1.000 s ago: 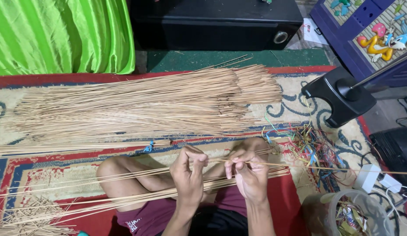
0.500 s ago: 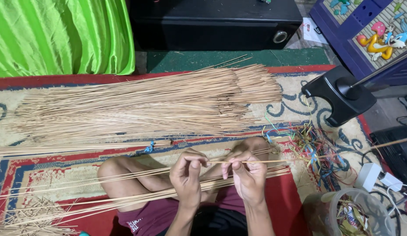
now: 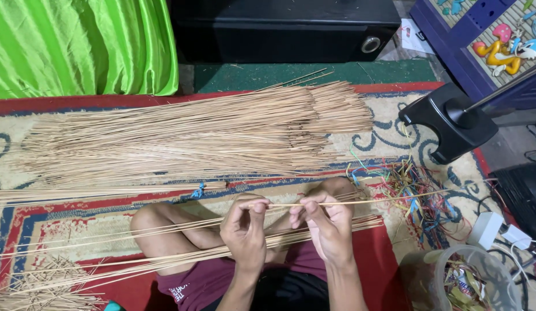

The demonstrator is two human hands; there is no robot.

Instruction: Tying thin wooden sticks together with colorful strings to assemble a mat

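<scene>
We see the left hand (image 3: 245, 227) and the right hand (image 3: 327, 224) raised side by side above the person's crossed bare legs, both pinched closed on one thin pale tan stick (image 3: 360, 202) that runs level between the fingertips and reaches far out to the right, over a tangle of coloured plastic strip scraps (image 3: 417, 190). The left thumb and forefinger grip the stick near its left end; the right fingers close on it just beside them, a short gap apart. Beneath the hands, a loose sheaf of the same long tan sticks (image 3: 164, 253) lies across the lap and the red patterned carpet (image 3: 383, 270), slanting down to the left. Farther off, a broad heap of long tan sticks (image 3: 193, 135) is spread on the carpet, well apart from the hands. Beyond it we see a bright green satin cloth (image 3: 78, 46) and a black box-shaped cabinet (image 3: 279, 29). At right stands a black stand base (image 3: 452, 124), and at lower right a clear plastic tub (image 3: 458, 282) holding scraps.
</scene>
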